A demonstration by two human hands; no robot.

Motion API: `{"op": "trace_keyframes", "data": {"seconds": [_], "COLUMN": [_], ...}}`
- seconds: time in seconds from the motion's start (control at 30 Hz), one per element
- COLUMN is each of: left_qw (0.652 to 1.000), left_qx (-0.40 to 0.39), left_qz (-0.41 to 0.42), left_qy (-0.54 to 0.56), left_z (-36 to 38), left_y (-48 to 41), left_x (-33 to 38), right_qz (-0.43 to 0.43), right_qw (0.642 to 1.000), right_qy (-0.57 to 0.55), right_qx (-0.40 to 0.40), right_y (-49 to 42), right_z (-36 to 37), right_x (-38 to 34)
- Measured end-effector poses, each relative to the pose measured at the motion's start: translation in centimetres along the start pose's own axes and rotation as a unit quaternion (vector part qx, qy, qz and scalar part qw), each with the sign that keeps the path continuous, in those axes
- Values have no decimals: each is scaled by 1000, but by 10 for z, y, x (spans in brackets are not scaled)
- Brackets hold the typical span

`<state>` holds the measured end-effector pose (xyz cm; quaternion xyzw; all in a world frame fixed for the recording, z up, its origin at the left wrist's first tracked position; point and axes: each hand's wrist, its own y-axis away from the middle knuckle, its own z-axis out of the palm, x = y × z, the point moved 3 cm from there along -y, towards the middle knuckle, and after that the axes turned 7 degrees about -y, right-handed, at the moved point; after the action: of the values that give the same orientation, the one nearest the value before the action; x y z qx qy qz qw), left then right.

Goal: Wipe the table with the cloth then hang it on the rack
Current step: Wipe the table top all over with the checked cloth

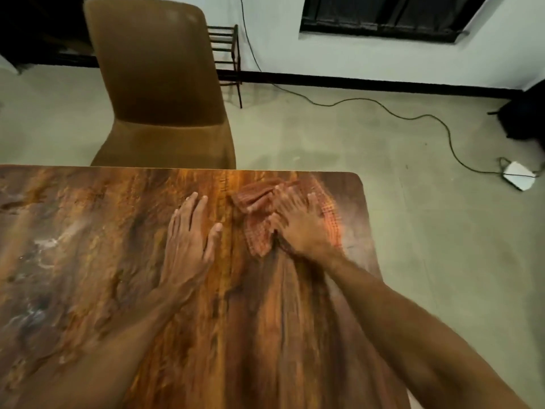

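Observation:
An orange-red checked cloth [259, 234] lies bunched on the brown wood-grain table [103, 246], close to its far right corner. My right hand [298, 222] presses flat on top of the cloth with fingers spread; it is blurred by motion. My left hand [191, 234] rests palm down on the bare tabletop just left of the cloth, fingers apart, holding nothing. A dark wooden rack [227, 51] with horizontal bars stands on the floor by the far wall, partly hidden behind the chair.
A brown chair [159, 84] stands at the table's far edge. A cable [413, 118] snakes across the floor to a white device [519, 175] at the right. A dark bag [528, 113] sits by the right wall. Open floor lies right of the table.

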<state>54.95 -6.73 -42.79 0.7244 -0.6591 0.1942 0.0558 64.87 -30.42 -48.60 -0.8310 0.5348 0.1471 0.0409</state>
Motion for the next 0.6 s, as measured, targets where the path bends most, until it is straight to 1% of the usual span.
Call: {"op": "trace_keyframes", "data": {"seconds": [0.03, 0.07, 0.1, 0.13, 0.2, 0.27, 0.3, 0.33, 0.37, 0.4, 0.47, 0.5, 0.53, 0.57, 0.6], "left_qw": [1000, 1000, 1000, 1000, 1000, 1000, 1000, 1000, 1000, 1000, 1000, 1000, 1000, 999, 999], "left_qx": [1, 1, 2, 1, -3, -8, -7, -8, -11, -13, -12, -9, -5, -5, -10], "left_qz": [2, 3, 3, 6, 14, 13, 14, 15, 15, 14, 5, -5, -19, -29, -40], "left_qy": [4, 8, 10, 10, 11, 12, 10, 8, 6, 6, 3, -1, -10, -18, -18], "left_z": [3, 5, 8, 10, 13, 16, 16, 16, 15, 13, 4, -2, -10, -17, -22], "left_y": [-1, -2, -3, -2, 2, 7, 10, 12, 16, 20, 30, 36, 45, 54, 63], "left_x": [9, 16, 23, 31, 46, 60, 67, 72, 76, 78, 77, 74, 69, 64, 59], "right_qz": [71, 125, 149, 146, 106, 1, -64, -105, -109, -73, 42, 81, 87, 72, 39], "right_qw": [997, 992, 988, 989, 994, 999, 997, 992, 992, 996, 999, 996, 996, 997, 999], "right_qy": [-6, -10, -12, -13, -9, 2, 8, 12, 12, 8, 11, 11, 3, 0, 0], "right_qx": [11, 23, 28, 23, -1, -34, -51, -62, -64, -58, -30, -21, -21, -20, -28], "right_y": [-4, -4, -2, 5, 31, 76, 97, 106, 106, 100, 86, 85, 92, 105, 126], "right_z": [-16, -29, -36, -38, -23, 2, 7, 6, 0, -6, -23, -26, -24, -16, -3], "right_x": [40, 71, 90, 94, 70, 38, 33, 38, 52, 68, 94, 96, 83, 62, 36]}}
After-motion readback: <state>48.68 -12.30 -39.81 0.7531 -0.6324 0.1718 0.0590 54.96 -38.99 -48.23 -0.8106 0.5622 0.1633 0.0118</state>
